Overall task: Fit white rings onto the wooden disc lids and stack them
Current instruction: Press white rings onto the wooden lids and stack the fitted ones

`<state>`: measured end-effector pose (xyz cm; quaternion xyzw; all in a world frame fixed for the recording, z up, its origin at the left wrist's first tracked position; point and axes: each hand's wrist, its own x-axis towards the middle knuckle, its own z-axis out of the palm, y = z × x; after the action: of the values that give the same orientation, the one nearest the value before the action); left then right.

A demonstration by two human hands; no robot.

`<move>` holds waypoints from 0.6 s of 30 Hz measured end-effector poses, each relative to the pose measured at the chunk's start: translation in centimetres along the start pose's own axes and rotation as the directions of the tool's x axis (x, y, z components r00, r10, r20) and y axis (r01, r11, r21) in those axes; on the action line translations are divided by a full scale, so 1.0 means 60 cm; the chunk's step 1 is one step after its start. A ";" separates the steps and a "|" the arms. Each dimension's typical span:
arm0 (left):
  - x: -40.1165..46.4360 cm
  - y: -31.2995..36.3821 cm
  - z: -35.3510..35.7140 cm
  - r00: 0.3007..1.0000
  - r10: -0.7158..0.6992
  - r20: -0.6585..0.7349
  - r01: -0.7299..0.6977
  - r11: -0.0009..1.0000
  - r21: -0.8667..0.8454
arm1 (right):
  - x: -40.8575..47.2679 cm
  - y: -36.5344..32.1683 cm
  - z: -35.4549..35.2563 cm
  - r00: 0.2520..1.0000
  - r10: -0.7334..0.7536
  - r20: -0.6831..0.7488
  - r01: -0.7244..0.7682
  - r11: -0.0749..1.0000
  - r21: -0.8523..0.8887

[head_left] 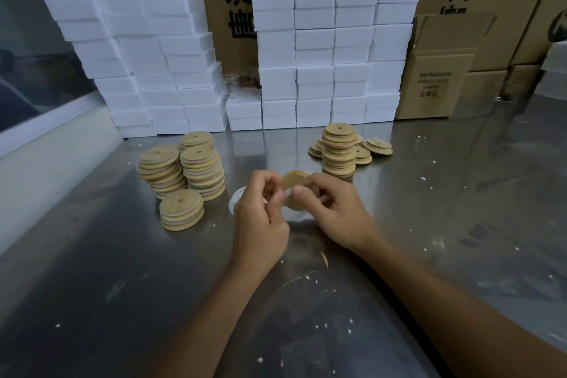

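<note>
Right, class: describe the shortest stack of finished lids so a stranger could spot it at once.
Start at the leaning wall of white foam blocks at the back left of the steel table. In front of it stand three stacks of wooden lids. The short stack sits nearest the person, left of the left hand, alone and only a few lids high.

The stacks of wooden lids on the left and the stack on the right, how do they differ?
The left stacks show white bands between lids; the right stack looks plain wood. The left lids form three or four piles, one short; the right is one tall pile with loose lids around it. Both have wooden discs with a center hole.
</note>
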<state>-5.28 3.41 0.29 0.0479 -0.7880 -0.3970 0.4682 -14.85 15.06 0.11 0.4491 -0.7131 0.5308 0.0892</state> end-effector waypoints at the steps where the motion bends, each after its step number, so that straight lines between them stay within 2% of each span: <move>1: 0.000 -0.001 0.000 1.000 -0.010 -0.005 0.010 1.000 -0.012 | -0.001 -0.001 0.004 1.000 -0.020 0.017 0.021 0.999 -0.029; 6: 0.000 -0.009 0.001 0.997 -0.074 -0.007 0.074 0.997 0.017 | -0.003 -0.011 0.014 0.999 -0.039 0.012 0.039 0.999 -0.011; 8: 0.001 -0.012 0.003 0.981 -0.194 0.032 0.194 0.981 0.001 | -0.003 -0.013 0.013 0.999 -0.031 0.010 0.031 0.999 -0.011; 10: 0.003 -0.009 0.004 0.906 -0.404 0.127 0.420 0.894 -0.157 | -0.004 -0.011 0.011 1.000 -0.030 0.005 0.030 1.000 -0.004; 12: 0.004 -0.006 0.002 0.811 -0.541 0.222 0.584 0.743 -0.327 | -0.004 -0.008 0.010 0.999 -0.026 0.026 0.026 1.000 -0.008; 14: 0.005 -0.006 0.000 0.793 -0.564 0.231 0.607 0.692 -0.391 | -0.004 -0.008 0.011 0.999 -0.019 0.037 0.019 1.000 -0.001; 18: 0.004 -0.008 0.001 0.814 -0.565 0.134 0.565 0.715 -0.413 | -0.004 -0.009 0.013 0.999 0.012 0.035 -0.012 1.000 -0.001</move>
<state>-5.59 3.00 0.12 0.1809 -0.6262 -0.6858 0.3238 -14.03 14.52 -0.02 0.4540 -0.7174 0.5232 0.0737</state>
